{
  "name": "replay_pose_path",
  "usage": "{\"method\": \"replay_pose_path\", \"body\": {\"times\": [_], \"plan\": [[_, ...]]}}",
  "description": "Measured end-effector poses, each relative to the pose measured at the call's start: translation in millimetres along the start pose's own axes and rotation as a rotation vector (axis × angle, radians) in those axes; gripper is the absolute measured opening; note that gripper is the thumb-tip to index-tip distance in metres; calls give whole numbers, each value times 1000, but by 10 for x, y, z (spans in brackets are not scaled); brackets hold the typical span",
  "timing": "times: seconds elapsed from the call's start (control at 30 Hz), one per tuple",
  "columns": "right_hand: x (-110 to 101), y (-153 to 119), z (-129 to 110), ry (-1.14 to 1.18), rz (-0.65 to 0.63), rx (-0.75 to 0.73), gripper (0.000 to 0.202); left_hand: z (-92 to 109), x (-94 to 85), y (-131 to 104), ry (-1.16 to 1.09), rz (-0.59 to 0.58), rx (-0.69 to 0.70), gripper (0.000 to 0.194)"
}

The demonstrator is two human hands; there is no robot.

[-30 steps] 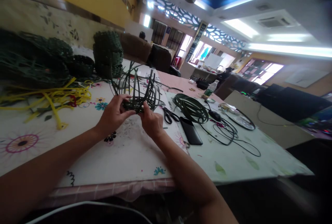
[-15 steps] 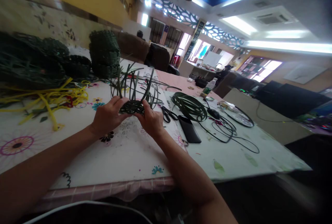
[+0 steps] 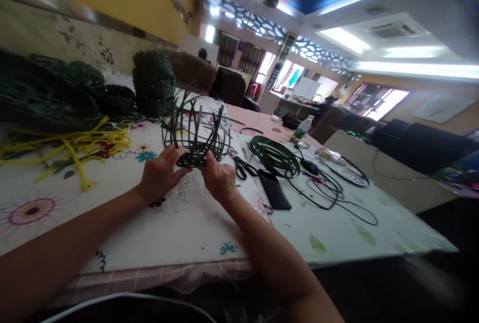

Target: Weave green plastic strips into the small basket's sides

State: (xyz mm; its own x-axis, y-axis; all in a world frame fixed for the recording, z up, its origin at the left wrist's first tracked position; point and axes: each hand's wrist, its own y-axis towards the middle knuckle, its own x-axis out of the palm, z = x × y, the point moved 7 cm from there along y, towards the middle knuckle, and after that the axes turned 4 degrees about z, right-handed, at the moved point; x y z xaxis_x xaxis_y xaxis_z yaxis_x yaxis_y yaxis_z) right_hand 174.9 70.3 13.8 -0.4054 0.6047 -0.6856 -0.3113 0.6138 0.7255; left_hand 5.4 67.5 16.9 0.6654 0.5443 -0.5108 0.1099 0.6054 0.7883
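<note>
A partly woven dark green basket (image 3: 194,146) stands on the flowered tablecloth, its loose strips rising and curving at the far side. My left hand (image 3: 161,170) grips the near left of its woven part, fingers behind and thumb in front. On the near right, my right hand (image 3: 219,175) is closed on the same basket, thumb up along the weave. The fingertips of both hands are partly hidden by the strips. Just right of my right hand lie black scissors (image 3: 245,167).
A coil of green strip (image 3: 275,156), a black phone (image 3: 274,189), a computer mouse (image 3: 310,166) and a plastic bottle (image 3: 302,129) lie to the right. On the left are yellow strips (image 3: 78,156) and finished green baskets (image 3: 153,83).
The basket has tipped so more of its inside and its curved strips show. Both hands still hold it, slightly lower in view.
</note>
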Motion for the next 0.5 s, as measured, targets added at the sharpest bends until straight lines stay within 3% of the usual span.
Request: {"method": "replay_pose_path", "body": {"times": [0.17,0.37,0.5], "plan": [[-128,-57,-107,-13,153,-106,43,72,-74,-42,145,83,108,30],[-363,-145,-272,-148,480,-298,33,157,-185,-31,97,209,295,27],[-282,-130,-224,-175,429,-252,34,137,-163,0,66,193,315,26]]}}
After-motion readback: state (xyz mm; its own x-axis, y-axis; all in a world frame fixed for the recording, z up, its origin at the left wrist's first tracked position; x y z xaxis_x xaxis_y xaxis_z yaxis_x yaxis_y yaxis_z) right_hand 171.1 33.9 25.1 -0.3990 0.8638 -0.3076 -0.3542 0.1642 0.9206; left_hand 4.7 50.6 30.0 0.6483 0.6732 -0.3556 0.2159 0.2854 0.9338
